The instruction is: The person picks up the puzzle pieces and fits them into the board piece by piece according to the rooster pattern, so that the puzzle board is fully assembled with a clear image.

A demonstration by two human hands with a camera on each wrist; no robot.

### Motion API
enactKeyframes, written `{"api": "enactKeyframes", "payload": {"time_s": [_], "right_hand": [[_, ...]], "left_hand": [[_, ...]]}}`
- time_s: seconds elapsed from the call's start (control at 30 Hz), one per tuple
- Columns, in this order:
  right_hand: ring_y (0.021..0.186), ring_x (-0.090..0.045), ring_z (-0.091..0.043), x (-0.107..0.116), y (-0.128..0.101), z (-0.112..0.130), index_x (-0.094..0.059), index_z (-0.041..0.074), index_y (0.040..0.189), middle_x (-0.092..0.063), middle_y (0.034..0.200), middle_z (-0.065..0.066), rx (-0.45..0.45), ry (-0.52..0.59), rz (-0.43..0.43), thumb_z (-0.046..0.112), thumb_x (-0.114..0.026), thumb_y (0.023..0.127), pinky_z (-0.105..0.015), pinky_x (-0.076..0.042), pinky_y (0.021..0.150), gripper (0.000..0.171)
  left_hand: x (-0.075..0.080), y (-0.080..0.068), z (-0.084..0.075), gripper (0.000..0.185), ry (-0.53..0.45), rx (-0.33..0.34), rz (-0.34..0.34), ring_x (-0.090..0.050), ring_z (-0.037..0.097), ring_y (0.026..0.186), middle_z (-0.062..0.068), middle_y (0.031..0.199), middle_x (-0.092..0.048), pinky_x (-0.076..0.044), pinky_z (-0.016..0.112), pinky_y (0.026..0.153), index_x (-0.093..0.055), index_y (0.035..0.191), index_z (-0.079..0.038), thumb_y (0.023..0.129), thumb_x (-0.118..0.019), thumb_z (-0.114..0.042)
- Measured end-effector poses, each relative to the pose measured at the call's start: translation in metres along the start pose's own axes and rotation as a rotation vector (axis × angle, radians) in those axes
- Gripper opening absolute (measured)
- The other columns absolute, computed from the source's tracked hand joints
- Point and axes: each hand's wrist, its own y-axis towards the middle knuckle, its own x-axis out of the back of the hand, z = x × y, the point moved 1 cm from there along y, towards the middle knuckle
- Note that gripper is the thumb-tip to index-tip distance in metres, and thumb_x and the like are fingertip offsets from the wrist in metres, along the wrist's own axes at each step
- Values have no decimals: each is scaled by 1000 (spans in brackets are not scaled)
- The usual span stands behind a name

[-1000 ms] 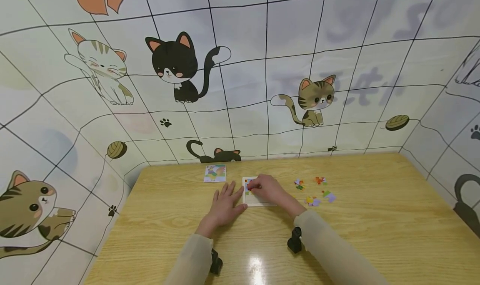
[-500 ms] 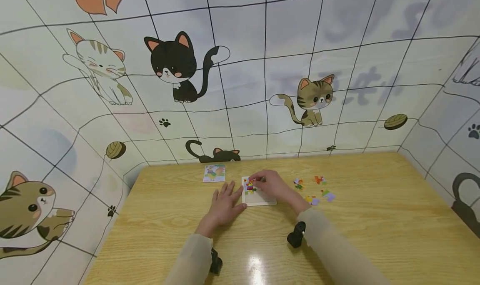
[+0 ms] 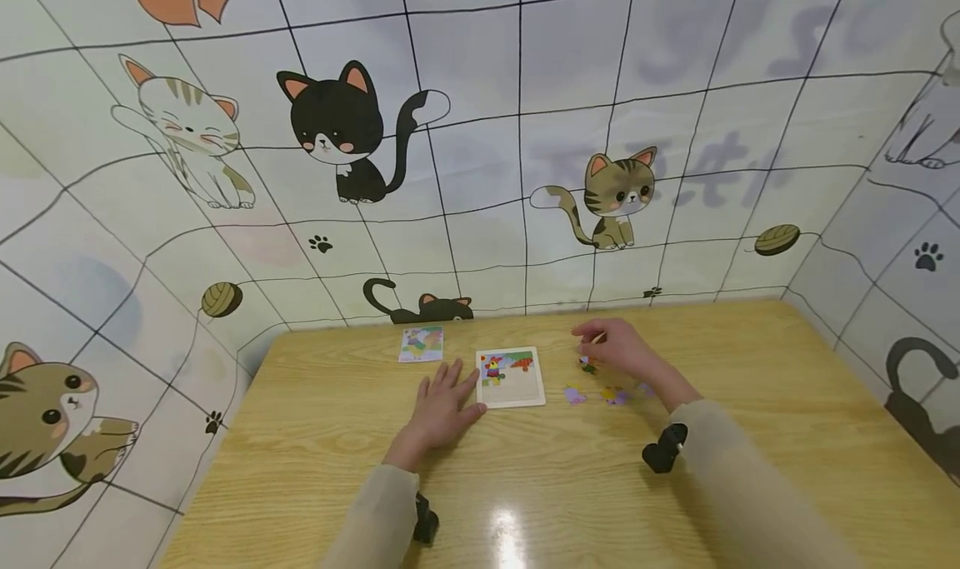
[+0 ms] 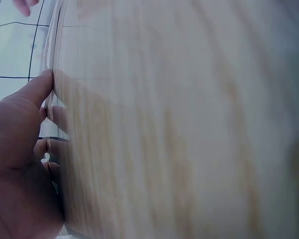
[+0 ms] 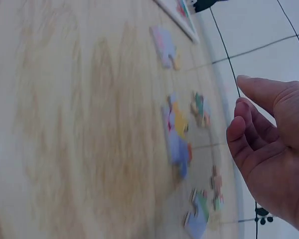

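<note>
My left hand (image 3: 438, 411) lies with fingers spread on the table, its fingertips and thumb at the left edge of a white-framed jigsaw tray (image 3: 517, 403). Joined jigsaw pieces (image 3: 493, 369) with a colourful bird fill the tray's upper left, and an orange and green part runs along its top. My right hand (image 3: 618, 346) hovers over loose pieces right of the tray, fingers loosely bent. In the right wrist view, nothing shows between that hand's thumb and fingers (image 5: 243, 112). A dark green piece (image 3: 588, 366) is just below its fingertips; the hand hides part of the group.
Several loose jigsaw pieces lie right of the tray, among them a lilac piece (image 3: 574, 395) and a yellow and purple piece (image 3: 613, 396). A small picture card (image 3: 422, 345) lies at the back left of the wooden table (image 3: 300, 436), before a cat-patterned wall.
My right hand has left the tray and moved right, over the loose pieces. The tray's joined picture is now uncovered. My left hand has stayed at the tray's left edge.
</note>
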Motion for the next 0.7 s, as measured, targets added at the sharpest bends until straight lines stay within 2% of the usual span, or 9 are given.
{"api": "enactKeyframes", "payload": {"time_s": [0.3, 0.5, 0.7], "right_hand": [[94, -66, -32, 8, -13, -23, -65, -9, 127, -66, 103, -16, 0, -24, 79, 7, -74, 92, -42, -57, 77, 39], [101, -63, -34, 7, -15, -26, -63, -8, 131, -65, 110, -17, -18, -40, 105, 7, -75, 90, -46, -54, 84, 45], [100, -59, -31, 6, -15, -24, -63, -8, 131, -64, 111, -18, -18, -46, 122, 8, -75, 91, -44, -52, 84, 45]], "left_hand": [[0, 0, 1, 63, -14, 10, 3, -10, 44, 154, 21, 167, -20, -4, 67, 119, -43, 157, -12, 104, -58, -41], [0, 0, 2, 63, -13, 11, 9, -8, 43, 155, 20, 168, -19, -4, 67, 119, -42, 158, -14, 104, -57, -43], [2, -1, -1, 63, -21, 6, 10, -9, 43, 155, 21, 168, -19, -4, 67, 119, -42, 158, -12, 104, -57, -41]]}}
